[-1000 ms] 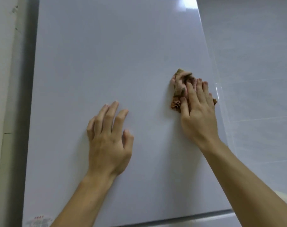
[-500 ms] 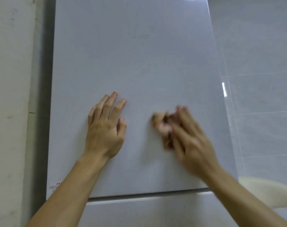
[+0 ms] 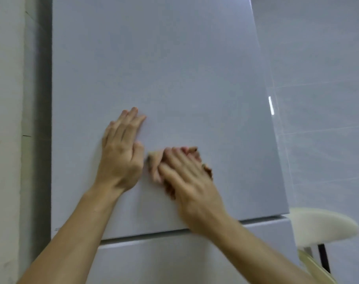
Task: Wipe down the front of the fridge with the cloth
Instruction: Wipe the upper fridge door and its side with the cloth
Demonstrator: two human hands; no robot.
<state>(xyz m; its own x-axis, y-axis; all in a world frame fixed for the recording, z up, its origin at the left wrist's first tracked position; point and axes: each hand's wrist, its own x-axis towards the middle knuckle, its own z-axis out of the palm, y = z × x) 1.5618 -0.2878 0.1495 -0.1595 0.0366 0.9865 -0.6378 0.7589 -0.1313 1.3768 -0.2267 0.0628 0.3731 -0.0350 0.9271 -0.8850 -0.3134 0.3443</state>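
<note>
The fridge's pale grey upper door fills most of the view, with the lower door beneath a dark seam. My left hand lies flat on the upper door, fingers together and pointing up, holding nothing. Just to its right, my right hand presses a bunched brown and pink cloth against the door. The cloth shows at the fingertips and along the hand's right edge; the rest is under the palm. The right hand is blurred.
A rough pale wall and a dark gap run along the fridge's left side. Glossy grey wall tiles stand to the right. A cream round stool seat on dark legs sits at the lower right beside the fridge.
My right hand has swept the cloth down and left across the door, from near the right edge to beside my left hand. The view has tilted down, showing the lower door and stool.
</note>
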